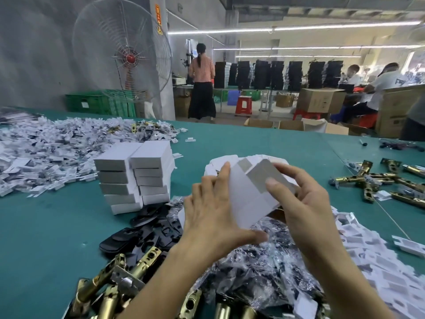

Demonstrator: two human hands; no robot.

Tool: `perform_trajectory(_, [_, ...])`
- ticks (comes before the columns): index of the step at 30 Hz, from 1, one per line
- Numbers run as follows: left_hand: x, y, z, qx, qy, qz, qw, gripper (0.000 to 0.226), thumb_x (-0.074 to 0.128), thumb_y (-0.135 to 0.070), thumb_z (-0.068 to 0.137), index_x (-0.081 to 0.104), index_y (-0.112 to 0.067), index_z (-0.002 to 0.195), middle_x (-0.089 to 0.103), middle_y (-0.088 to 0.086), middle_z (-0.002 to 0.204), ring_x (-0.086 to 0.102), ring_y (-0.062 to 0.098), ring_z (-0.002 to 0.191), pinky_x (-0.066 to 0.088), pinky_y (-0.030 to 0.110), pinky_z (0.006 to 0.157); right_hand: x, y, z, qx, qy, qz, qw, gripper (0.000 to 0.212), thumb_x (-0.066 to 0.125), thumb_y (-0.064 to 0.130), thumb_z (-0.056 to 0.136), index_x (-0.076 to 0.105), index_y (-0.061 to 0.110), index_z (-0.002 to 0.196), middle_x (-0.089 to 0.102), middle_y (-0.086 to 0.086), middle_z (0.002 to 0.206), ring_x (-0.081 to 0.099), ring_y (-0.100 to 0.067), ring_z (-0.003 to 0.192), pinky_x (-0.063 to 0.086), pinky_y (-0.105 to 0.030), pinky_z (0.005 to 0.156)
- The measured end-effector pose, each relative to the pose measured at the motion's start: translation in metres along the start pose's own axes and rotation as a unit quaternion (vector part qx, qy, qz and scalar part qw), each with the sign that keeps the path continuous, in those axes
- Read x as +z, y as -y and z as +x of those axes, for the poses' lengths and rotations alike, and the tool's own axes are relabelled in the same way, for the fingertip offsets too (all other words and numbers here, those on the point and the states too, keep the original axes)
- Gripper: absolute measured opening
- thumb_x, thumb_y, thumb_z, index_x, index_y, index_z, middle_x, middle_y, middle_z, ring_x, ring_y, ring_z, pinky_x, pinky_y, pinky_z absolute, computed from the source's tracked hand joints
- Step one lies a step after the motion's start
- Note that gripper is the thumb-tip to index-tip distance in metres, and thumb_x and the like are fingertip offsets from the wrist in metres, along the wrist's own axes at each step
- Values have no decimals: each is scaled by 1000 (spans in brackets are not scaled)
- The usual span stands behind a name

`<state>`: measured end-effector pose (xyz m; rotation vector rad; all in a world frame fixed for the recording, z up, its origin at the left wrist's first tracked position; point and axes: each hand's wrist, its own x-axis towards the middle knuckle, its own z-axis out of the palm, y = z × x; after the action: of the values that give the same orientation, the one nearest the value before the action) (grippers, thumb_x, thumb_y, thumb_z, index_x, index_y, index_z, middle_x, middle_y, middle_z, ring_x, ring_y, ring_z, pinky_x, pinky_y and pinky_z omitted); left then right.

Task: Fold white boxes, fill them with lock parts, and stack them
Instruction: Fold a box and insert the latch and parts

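Observation:
A part-folded white box (248,194) is held above the green table (57,226) in the middle of the head view. My left hand (213,215) holds its left side, fingers along the panel and thumb under it. My right hand (299,199) grips the right end, thumb pressing a grey inner flap. Behind the box lies a pile of flat white box blanks (271,158). Two stacks of closed white boxes (135,176) stand to the left. Brass latch bolts (115,279) lie at the near left, and more brass latch bolts (391,178) at the right.
Black plates (142,236) and clear bagged parts (259,268) lie under my hands. White small parts are heaped at the far left (46,148) and near right (379,256). A large fan (124,54), green crates and other workers stand beyond the table.

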<state>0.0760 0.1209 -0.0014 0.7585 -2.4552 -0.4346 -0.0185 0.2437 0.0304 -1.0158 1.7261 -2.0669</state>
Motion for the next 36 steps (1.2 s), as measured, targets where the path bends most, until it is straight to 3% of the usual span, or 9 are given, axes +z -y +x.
perform_trajectory(5, [9,7,-1,25,7,-24,999,133,65,-89,36,3,-42,144,15,-20,111,18,5,102,26,38,89,-8,-3,6,93,13,20,995,24,49,0,97,69,14,93,70,-4,77,64,-14,64,57,-32,54])
perform_trajectory(14, [11,8,-3,117,36,1,992,114,73,-65,49,11,-35,140,19,-18,115,23,6,105,32,32,92,-39,1,11,203,82,-9,976,30,59,-16,85,61,9,101,73,-16,81,69,-24,60,57,-34,47])
perform_trajectory(17, [11,5,-4,131,21,22,991,109,63,-67,50,12,-35,140,24,-14,118,25,8,107,31,34,91,-46,0,11,201,60,-56,976,40,69,-14,78,56,13,105,72,-17,82,69,-27,61,57,-37,47])
perform_trajectory(20, [14,4,-7,136,16,58,989,111,66,-69,53,12,-32,143,28,-10,125,30,14,116,30,38,96,-45,-4,9,139,43,-182,972,36,79,-3,73,59,25,85,66,-10,90,67,-27,71,56,-33,50])
perform_trajectory(23, [17,4,-8,121,-4,113,986,117,64,-76,54,9,-31,146,30,-7,129,29,17,119,28,40,97,-35,-6,8,43,38,-375,925,20,80,23,76,65,32,65,68,9,88,64,-11,80,44,-15,54])
perform_trajectory(27, [19,3,-9,94,3,172,981,123,62,-80,58,0,-26,150,29,-1,136,28,22,124,29,48,103,-19,-14,6,2,69,-490,869,16,62,45,88,65,43,72,51,4,94,47,-16,99,32,-29,79])
perform_trajectory(29, [19,2,-10,91,4,187,978,122,63,-77,60,0,-26,151,28,0,137,29,23,125,28,49,104,-11,-17,3,16,97,-506,857,21,59,50,88,72,33,87,50,2,96,45,-17,100,34,-32,79])
perform_trajectory(33, [19,-1,-9,84,-21,173,981,120,67,-68,56,7,-27,151,33,-1,134,34,22,122,31,44,95,-5,-17,0,17,97,-420,902,29,71,33,84,55,16,66,51,7,66,45,-10,69,31,-24,56])
perform_trajectory(36, [19,-4,-8,89,-43,158,983,119,71,-69,50,15,-30,147,40,-3,130,41,22,117,34,44,91,-7,-11,1,19,76,-367,927,24,73,27,83,55,16,72,55,5,66,48,-6,61,35,-20,54])
